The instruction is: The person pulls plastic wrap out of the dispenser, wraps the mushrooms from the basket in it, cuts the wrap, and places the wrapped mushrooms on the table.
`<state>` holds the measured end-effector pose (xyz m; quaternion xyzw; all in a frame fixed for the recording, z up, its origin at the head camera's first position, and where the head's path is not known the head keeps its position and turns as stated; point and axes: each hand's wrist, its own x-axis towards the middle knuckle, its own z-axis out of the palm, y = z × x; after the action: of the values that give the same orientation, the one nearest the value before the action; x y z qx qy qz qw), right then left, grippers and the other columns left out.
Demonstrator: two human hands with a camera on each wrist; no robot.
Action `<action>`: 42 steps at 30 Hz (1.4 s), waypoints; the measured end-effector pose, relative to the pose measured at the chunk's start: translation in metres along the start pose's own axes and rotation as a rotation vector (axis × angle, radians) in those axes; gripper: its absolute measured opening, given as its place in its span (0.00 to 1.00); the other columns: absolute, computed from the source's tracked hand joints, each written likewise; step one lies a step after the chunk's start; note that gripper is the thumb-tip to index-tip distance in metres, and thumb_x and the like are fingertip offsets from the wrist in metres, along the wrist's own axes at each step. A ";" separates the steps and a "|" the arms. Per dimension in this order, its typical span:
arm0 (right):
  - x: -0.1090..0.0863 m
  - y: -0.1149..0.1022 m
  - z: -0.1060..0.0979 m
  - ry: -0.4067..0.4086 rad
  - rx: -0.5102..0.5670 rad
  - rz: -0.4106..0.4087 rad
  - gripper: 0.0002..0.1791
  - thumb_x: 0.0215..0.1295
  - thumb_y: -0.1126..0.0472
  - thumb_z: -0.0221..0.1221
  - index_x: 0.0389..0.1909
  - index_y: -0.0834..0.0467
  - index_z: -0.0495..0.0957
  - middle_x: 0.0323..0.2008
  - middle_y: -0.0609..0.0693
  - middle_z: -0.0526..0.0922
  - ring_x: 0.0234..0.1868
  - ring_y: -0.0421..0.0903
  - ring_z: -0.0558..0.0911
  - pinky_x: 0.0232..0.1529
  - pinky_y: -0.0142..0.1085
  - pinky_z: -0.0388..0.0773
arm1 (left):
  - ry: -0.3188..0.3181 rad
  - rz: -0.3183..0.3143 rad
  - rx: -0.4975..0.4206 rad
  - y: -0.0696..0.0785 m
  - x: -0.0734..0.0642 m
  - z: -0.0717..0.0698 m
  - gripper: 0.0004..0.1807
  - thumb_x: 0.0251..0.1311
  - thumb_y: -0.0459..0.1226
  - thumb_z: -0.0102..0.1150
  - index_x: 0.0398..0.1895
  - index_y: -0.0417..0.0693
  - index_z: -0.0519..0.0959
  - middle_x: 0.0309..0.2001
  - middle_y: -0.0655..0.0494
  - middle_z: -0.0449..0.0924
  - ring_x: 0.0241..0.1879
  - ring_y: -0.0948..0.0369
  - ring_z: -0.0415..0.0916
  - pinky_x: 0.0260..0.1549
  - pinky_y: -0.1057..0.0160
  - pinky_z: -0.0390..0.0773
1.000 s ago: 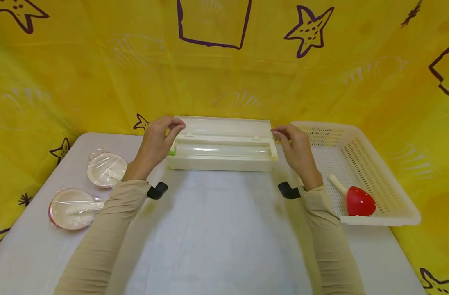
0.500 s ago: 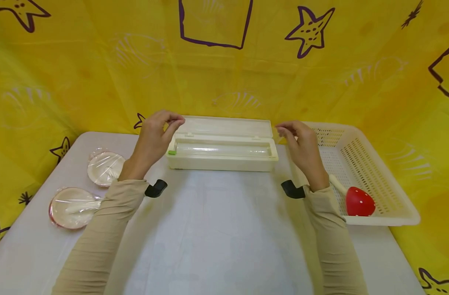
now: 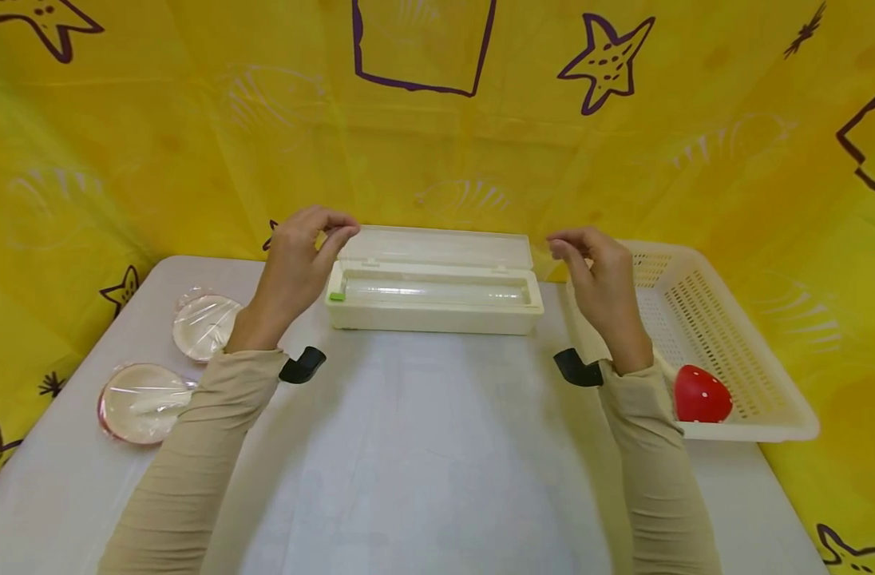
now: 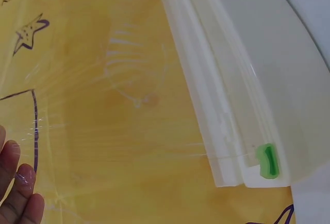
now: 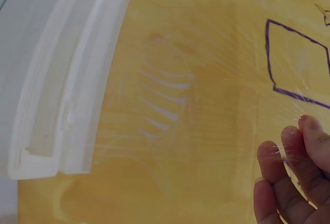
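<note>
Pinching one side of the clear film point(image 4: 139, 152) with the left hand point(image 3: 294, 267), seemingly at the drawing-out step; holding it up from the open white box point(image 3: 437, 321), set between at the table's point(image 3: 430, 455) far end, and pinching the other side with the right hand point(image 3: 606, 286), well apart. Probably calls next for an even, taut pull.

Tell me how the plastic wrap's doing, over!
Left grip, right grip: both pinching clear plastic wrap. Wrap runs to open dispenser box. No visible obstruction.

Shadows lie soft-edged — wrist views look hazy.
</note>
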<state>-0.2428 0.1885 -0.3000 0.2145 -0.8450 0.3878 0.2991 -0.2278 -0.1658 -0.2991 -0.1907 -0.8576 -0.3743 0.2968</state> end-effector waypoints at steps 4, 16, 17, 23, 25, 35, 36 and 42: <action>0.001 -0.004 -0.004 0.005 -0.001 -0.011 0.08 0.68 0.70 0.58 0.41 0.72 0.82 0.36 0.65 0.87 0.34 0.21 0.75 0.42 0.15 0.72 | 0.015 0.030 0.001 0.003 0.001 -0.003 0.09 0.64 0.32 0.60 0.40 0.31 0.82 0.37 0.39 0.82 0.38 0.50 0.76 0.41 0.61 0.70; 0.003 -0.013 -0.015 0.038 0.034 -0.007 0.09 0.68 0.68 0.58 0.41 0.72 0.82 0.36 0.64 0.86 0.35 0.22 0.76 0.45 0.17 0.73 | 0.062 0.087 0.003 0.015 0.002 -0.013 0.09 0.64 0.32 0.61 0.39 0.30 0.82 0.37 0.38 0.83 0.38 0.49 0.76 0.42 0.65 0.70; 0.003 -0.014 -0.015 0.039 0.036 -0.004 0.09 0.68 0.68 0.58 0.41 0.72 0.82 0.36 0.64 0.86 0.35 0.22 0.76 0.45 0.17 0.73 | 0.063 0.085 0.004 0.016 0.002 -0.014 0.09 0.64 0.32 0.61 0.39 0.30 0.82 0.37 0.38 0.83 0.38 0.49 0.76 0.42 0.66 0.70; 0.001 -0.020 -0.021 0.047 0.048 -0.005 0.09 0.68 0.68 0.58 0.41 0.72 0.82 0.36 0.64 0.86 0.35 0.23 0.77 0.45 0.17 0.74 | 0.073 0.100 0.011 0.022 0.002 -0.018 0.09 0.63 0.32 0.61 0.38 0.31 0.82 0.36 0.39 0.83 0.37 0.51 0.76 0.41 0.69 0.69; -0.001 -0.022 -0.023 0.047 0.053 -0.014 0.09 0.68 0.68 0.58 0.41 0.72 0.82 0.36 0.64 0.86 0.35 0.23 0.77 0.45 0.17 0.74 | 0.077 0.114 0.010 0.024 0.000 -0.020 0.08 0.62 0.32 0.63 0.37 0.31 0.82 0.34 0.39 0.82 0.36 0.53 0.75 0.39 0.70 0.68; -0.010 -0.034 -0.031 0.059 0.038 -0.050 0.07 0.65 0.71 0.60 0.39 0.71 0.82 0.35 0.63 0.86 0.36 0.22 0.76 0.46 0.18 0.74 | 0.114 0.177 0.001 0.032 -0.012 -0.026 0.04 0.58 0.26 0.65 0.35 0.32 0.83 0.30 0.42 0.81 0.31 0.59 0.71 0.33 0.75 0.64; -0.011 -0.035 -0.032 0.059 0.041 -0.054 0.07 0.65 0.71 0.60 0.40 0.71 0.82 0.35 0.63 0.86 0.36 0.22 0.77 0.46 0.18 0.74 | 0.110 0.179 0.004 0.034 -0.013 -0.027 0.03 0.58 0.26 0.64 0.35 0.32 0.83 0.30 0.42 0.82 0.31 0.58 0.72 0.34 0.75 0.64; -0.024 -0.038 -0.039 0.028 0.050 -0.092 0.06 0.62 0.76 0.61 0.39 0.71 0.82 0.34 0.62 0.85 0.37 0.22 0.78 0.46 0.18 0.74 | 0.043 0.186 -0.008 0.041 -0.025 -0.036 0.05 0.54 0.24 0.67 0.34 0.34 0.83 0.34 0.44 0.82 0.36 0.55 0.75 0.39 0.76 0.66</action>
<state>-0.1899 0.1988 -0.2758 0.2552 -0.8200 0.3977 0.3229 -0.1733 -0.1691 -0.2741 -0.2626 -0.8281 -0.3525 0.3479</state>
